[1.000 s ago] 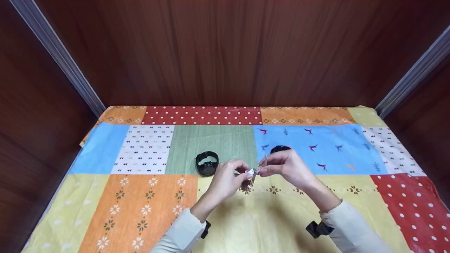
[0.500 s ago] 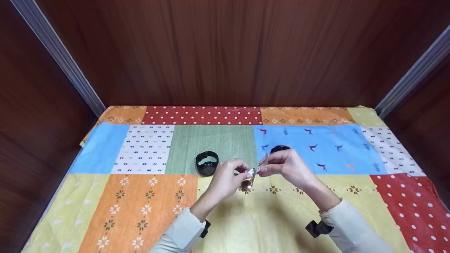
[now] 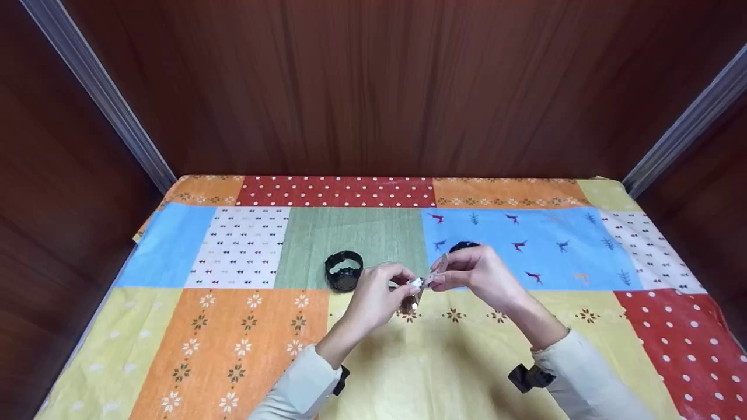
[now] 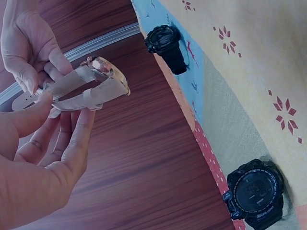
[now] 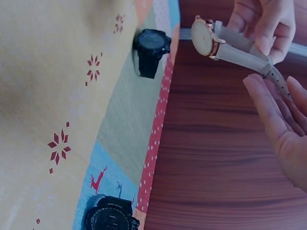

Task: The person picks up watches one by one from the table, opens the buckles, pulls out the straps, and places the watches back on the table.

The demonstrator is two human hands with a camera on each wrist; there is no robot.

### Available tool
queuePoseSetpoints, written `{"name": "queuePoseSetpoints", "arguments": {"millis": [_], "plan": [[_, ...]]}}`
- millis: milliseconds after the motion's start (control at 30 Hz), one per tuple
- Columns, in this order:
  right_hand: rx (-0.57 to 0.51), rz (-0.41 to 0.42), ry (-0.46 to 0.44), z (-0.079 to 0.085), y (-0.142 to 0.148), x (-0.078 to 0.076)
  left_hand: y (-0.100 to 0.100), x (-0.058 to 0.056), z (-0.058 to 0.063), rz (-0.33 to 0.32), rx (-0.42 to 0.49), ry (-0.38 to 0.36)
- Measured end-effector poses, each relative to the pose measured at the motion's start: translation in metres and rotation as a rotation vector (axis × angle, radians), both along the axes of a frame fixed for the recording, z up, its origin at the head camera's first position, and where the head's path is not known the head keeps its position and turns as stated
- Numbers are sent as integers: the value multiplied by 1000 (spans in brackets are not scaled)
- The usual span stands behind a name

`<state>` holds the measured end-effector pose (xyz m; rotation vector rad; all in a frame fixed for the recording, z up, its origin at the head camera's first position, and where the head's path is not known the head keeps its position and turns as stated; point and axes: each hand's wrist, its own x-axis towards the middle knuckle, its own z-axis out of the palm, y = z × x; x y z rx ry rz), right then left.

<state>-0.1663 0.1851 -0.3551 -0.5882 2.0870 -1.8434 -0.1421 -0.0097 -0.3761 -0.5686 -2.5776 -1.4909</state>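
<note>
A wristwatch with a rose-gold case (image 5: 203, 37) and a pale grey-beige strap (image 4: 72, 101) hangs above the table between both hands. My left hand (image 3: 379, 294) pinches the strap beside the buckle (image 5: 269, 61) between thumb and fingers. On the other side, my right hand (image 3: 483, 279) pinches the free, holed end of the strap (image 5: 279, 81). The strap forms a loop, passing through the buckle. In the right wrist view the light dial faces the camera; in the head view the left fingers partly cover the watch.
One black digital watch (image 3: 344, 279) stands on the cloth left of my left hand. Another black watch (image 4: 165, 40) sits behind my right hand. A patchwork tablecloth (image 3: 233, 350) covers the table, with dark wood panels (image 3: 373, 87) behind and at both sides.
The strap's free end has tilted slightly to the right with the right fingers. The watch case has turned a little, its glint shifting. The left hand stays nearly still.
</note>
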Motion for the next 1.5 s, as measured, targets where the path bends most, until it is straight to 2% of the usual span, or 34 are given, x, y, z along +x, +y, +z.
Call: {"name": "queuePoseSetpoints", "arguments": {"millis": [367,533,867,1300,1500], "plan": [[14,-35,-23,-4,-2,1,1,-1,-2,-25,17,-92],[17,-42,-27,-3,-3,1,2,-2,1,-10,23,-55],[28,-38,-2,-3,-4,1,5,-3,4,-17,-105,54],[28,-34,0,-1,-5,3,7,-1,7,-51,-164,41],[36,-35,5,-2,-4,3,8,0,7,-65,-174,65]]}}
